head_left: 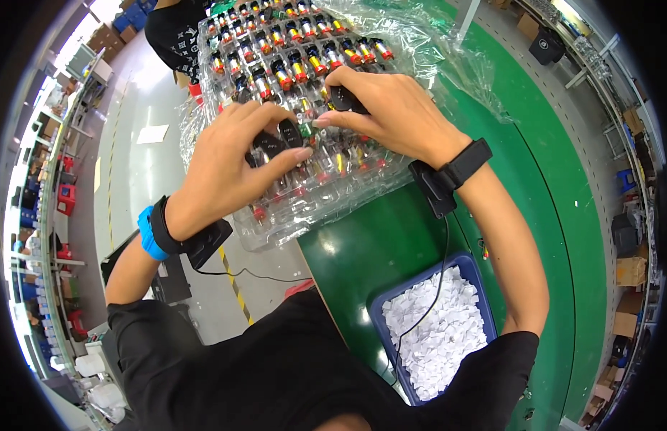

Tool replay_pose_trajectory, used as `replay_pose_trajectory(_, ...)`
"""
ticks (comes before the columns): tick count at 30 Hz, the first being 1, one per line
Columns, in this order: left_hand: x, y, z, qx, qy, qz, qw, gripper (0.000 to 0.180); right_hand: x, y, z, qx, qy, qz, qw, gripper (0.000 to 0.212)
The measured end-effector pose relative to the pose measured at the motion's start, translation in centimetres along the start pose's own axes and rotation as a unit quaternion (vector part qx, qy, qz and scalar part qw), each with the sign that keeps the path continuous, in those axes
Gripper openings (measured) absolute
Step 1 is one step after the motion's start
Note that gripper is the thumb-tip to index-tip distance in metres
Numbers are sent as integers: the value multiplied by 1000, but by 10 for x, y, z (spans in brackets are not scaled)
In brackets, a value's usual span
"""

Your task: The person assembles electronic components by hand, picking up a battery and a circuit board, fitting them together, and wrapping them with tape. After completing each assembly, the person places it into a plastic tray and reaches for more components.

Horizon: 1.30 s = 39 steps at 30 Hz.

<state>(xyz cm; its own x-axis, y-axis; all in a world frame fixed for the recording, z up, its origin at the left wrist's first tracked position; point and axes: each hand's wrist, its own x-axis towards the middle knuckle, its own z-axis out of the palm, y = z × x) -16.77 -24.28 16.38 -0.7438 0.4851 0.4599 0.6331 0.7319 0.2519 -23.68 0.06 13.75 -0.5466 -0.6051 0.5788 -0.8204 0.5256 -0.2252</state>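
A clear plastic tray (pixel 276 233) lies before me, with rows of small cylindrical parts (pixel 297 65) in black, red, yellow and silver standing in its pockets. Over its near left part my left hand (pixel 229 154) curls round small black rounded pieces (pixel 291 132), thumb and fingers closing about them. My right hand (pixel 391 108) pinches another dark rounded piece (pixel 342 99) between thumb and index finger, above the tray's right side. Between the two hands a little green circuit board (pixel 306 130) shows. The undersides of the held pieces are hidden.
Crumpled clear film (pixel 427 57) spreads beyond the tray over the green table (pixel 348 248). A blue bin (pixel 377 312) of white scraps (pixel 434 330) stands at my near right. Thin cables hang from my wrist devices. Another person's dark sleeve (pixel 172 36) is at the far left.
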Motion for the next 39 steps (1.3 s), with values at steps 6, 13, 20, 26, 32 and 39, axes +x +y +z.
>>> replay_pose_trajectory(6,3,-5,8,-69,7,-6,998,37,2,-20,-26,52,43,61,996,35)
replay_pose_trajectory(13,1,-5,6,-213,-11,-118,970,33,-60,-57,-60,279,18,169,945,29)
replay_pose_trajectory(20,10,-7,2,-253,123,-88,956,32,-151,-81,-59,347,-116,359,859,26)
replay_pose_trajectory(26,2,35,-11,-252,226,-14,941,36,-187,-59,-10,325,-134,397,848,25)
replay_pose_trajectory(32,-43,130,62,-213,33,21,976,39,-225,-20,37,278,-145,392,865,25)
replay_pose_trajectory(39,-70,102,210,-230,-22,-114,966,34,-234,-19,44,262,-126,453,843,30)
